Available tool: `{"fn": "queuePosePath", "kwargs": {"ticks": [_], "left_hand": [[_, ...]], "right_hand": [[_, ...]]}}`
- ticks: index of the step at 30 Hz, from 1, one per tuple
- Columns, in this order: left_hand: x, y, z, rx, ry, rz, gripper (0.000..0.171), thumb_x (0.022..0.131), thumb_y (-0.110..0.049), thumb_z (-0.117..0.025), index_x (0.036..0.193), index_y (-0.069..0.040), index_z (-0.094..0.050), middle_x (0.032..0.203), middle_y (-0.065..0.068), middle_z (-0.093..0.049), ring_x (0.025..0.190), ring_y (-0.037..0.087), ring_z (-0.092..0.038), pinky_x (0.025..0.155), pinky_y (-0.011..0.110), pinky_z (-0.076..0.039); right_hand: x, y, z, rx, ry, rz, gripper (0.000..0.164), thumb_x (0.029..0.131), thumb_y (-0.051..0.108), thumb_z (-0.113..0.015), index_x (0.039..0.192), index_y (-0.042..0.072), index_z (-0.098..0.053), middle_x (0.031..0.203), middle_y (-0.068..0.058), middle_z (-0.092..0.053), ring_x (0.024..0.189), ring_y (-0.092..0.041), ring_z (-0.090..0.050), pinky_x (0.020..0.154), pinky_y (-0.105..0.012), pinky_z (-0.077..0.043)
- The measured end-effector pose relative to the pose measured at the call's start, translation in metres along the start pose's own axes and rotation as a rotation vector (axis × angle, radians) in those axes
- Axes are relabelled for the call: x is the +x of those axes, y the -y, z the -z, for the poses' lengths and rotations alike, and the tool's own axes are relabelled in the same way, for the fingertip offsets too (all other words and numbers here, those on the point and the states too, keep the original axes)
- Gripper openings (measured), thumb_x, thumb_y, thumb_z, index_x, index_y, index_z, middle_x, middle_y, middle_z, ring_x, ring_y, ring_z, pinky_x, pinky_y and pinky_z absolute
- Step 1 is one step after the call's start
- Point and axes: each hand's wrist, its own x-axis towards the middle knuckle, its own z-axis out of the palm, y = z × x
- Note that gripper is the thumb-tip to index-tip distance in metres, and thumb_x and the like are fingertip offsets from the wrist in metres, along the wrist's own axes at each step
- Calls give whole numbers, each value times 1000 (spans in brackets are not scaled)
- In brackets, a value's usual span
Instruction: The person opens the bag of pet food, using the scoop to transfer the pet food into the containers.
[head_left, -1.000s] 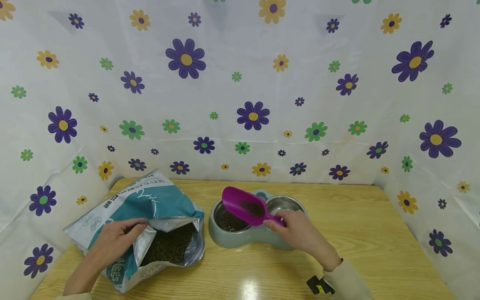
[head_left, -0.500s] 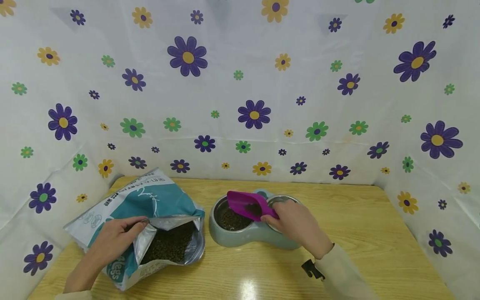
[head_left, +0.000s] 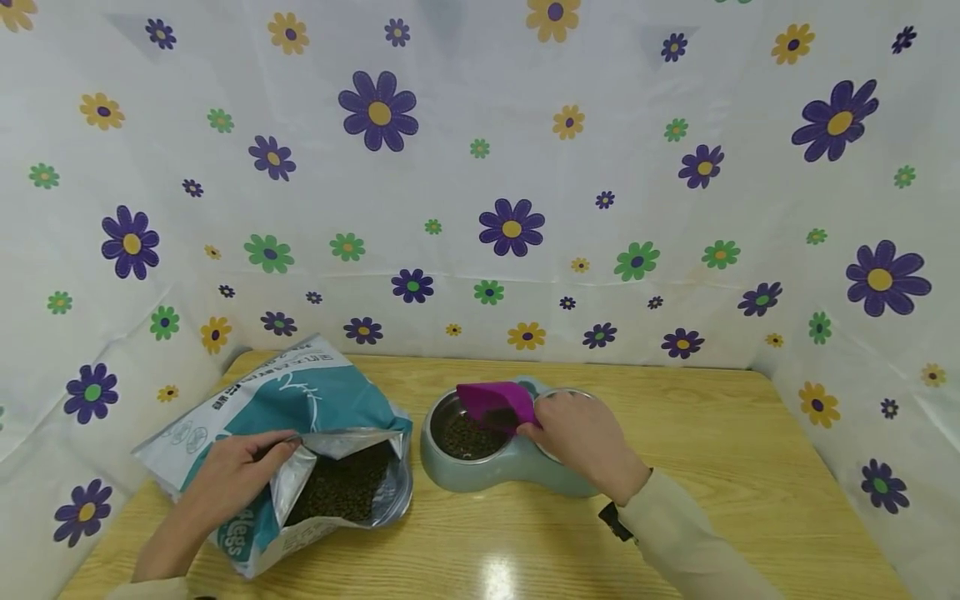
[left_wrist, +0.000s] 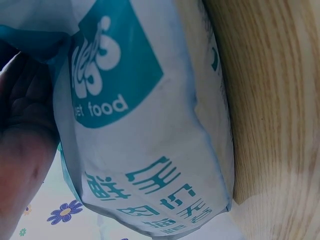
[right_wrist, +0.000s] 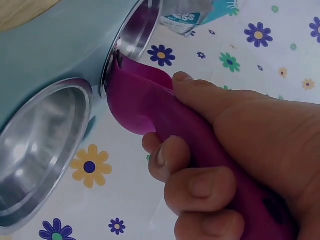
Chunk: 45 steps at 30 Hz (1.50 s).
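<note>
Above the steel bowl [head_left: 447, 414] on the left side of a pale blue-green stand [head_left: 472, 478], a purple scoop [head_left: 497, 402] is tilted with its open end over the bowl. The right hand [head_left: 583, 440] is clamped on the scoop's handle, its fingers curled underneath and the thumb lying along the top. Small dark bits show at the scoop's lip in the right wrist view, close to the bowl's rim; whether the two touch I cannot tell. Brown pellets [head_left: 467, 437] cover the bottom of that bowl. The other bowl [right_wrist: 42, 155], bare shiny steel inside, sits in the right side of the stand, partly behind the right hand in the head view.

Just left of the stand, a teal and white bag [head_left: 341, 398] leans on the bench [head_left: 720, 467], its mouth gaping toward the person and more pellets [head_left: 341, 487] inside. The left hand [head_left: 231, 477] pinches the bag's edge between thumb and fingers. In the left wrist view the word "food" is printed on the bag. Light sleeves [head_left: 686, 521] cover both forearms, and a flowered sheet [head_left: 450, 179] hangs behind the bench.
</note>
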Motion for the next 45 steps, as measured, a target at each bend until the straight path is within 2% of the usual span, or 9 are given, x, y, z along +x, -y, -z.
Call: {"fn": "queuePosePath", "kwargs": {"ticks": [3,6,13,20,26,34,38,40,45], "left_hand": [[1,0,0,4,-4,-2,37,105,-36,-57,126,-10,-74,120,11,-76,100,19,-70,76,28,-54],[1,0,1,4,-6,-3,37,105,-35,-57,126,-10,-74,120,12,-76,101,21,-71,77,29,-54],[0,0,-1,-9,1,1,38,106,-35,-56,127,-8,-73,122,15,-75,108,33,-71,87,52,-58],[2,-1,0,0,-6,-6,38,106,-34,-56,127,-8,-74,121,14,-75,105,28,-72,80,35,-56],[1,0,0,-4,0,2,38,106,-35,-56,128,-9,-73,123,15,-75,107,30,-71,83,41,-57],[1,-1,1,-1,2,5,39,106,-35,-56,128,-8,-73,123,15,-75,107,31,-71,83,42,-58],[1,-2,0,-9,6,9,39,106,-35,-56,127,-9,-73,122,15,-75,108,33,-71,85,49,-59],[0,-2,0,-10,8,12,38,106,-35,-56,127,-9,-74,122,14,-75,109,33,-71,85,48,-59],[0,-1,0,-1,4,14,37,105,-35,-57,126,-10,-74,121,12,-76,105,28,-72,80,34,-56]], "right_hand": [[1,1,0,-22,-9,-3,55,90,45,-77,58,16,-43,56,6,-32,51,-9,-33,45,-22,-25],[3,3,1,-46,0,-15,56,89,45,-79,57,17,-42,56,6,-30,51,-9,-32,44,-23,-24],[6,10,2,-69,41,-13,52,89,45,-78,57,16,-50,55,5,-36,50,-10,-38,43,-25,-37],[5,16,0,-27,90,-11,47,89,46,-78,64,12,-58,57,4,-41,50,-11,-39,43,-26,-38],[-1,15,2,-129,-12,-8,51,87,49,-79,60,15,-52,58,3,-51,49,-11,-49,43,-29,-49],[-8,8,3,-170,-113,-16,55,85,49,-81,59,17,-44,53,7,-38,45,-7,-38,38,-23,-36],[-12,0,9,-3,-38,7,48,90,45,-77,65,16,-49,56,7,-39,50,-7,-39,44,-21,-32],[-14,-3,14,158,48,21,43,93,42,-74,67,16,-51,58,8,-39,53,-6,-37,49,-20,-30],[-18,-7,23,569,289,109,43,99,40,-66,67,15,-55,58,12,-36,52,-1,-33,51,-17,-28]]}}
